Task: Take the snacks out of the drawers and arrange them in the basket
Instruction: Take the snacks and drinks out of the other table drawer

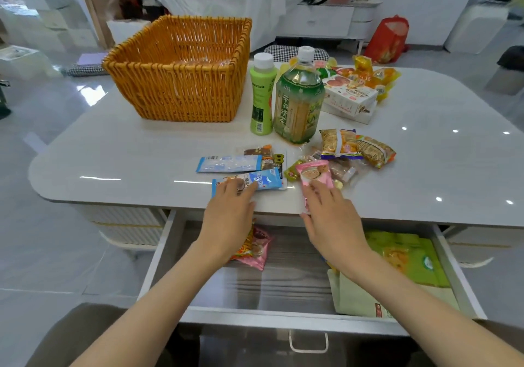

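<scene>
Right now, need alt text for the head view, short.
Two bare hands rest on snack packets at a glossy white table's near edge: left hand on a blue wrapper, right hand on a pink packet. Behind stands an orange wicker basket; below, an open white drawer holds more snacks.

Bare forearms, no sleeves or jewellery in view; perhaps brown trousers below.
</scene>
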Demonstrator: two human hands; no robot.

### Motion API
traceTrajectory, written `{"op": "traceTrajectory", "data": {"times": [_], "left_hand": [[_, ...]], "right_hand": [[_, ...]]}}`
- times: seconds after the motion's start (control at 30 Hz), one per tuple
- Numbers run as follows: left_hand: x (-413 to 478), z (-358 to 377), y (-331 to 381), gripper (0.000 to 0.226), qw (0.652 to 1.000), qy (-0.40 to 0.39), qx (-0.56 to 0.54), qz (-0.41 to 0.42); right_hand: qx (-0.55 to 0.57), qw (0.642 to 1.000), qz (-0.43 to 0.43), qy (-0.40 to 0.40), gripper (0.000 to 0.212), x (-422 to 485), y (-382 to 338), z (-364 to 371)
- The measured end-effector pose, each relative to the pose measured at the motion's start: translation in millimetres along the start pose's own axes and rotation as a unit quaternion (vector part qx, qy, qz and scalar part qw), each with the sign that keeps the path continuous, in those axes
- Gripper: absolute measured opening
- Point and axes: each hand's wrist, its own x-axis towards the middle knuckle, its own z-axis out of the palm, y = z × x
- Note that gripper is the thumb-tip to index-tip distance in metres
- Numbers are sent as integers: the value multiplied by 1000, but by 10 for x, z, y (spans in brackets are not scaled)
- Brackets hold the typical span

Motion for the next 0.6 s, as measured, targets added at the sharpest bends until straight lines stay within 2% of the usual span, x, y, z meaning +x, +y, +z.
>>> {"op": "traceTrajectory", "data": {"times": [0.1, 0.2, 0.43, 0.6], "left_hand": [[18, -20, 35, 49, 1000, -18, -3, -3], [103, 7, 48, 51, 999, -52, 6, 2], [523, 85, -30, 52, 997, -75, -18, 19], [866, 150, -93, 52, 995, -99, -23, 6]], "right_hand": [[12, 1000, -3, -28, 61, 31, 0, 7], [41, 998, -14, -48, 58, 154, 58, 16], [81, 996, -43, -19, 53, 684, 344, 165], [146, 988, -24, -54, 52, 957, 603, 232]]}}
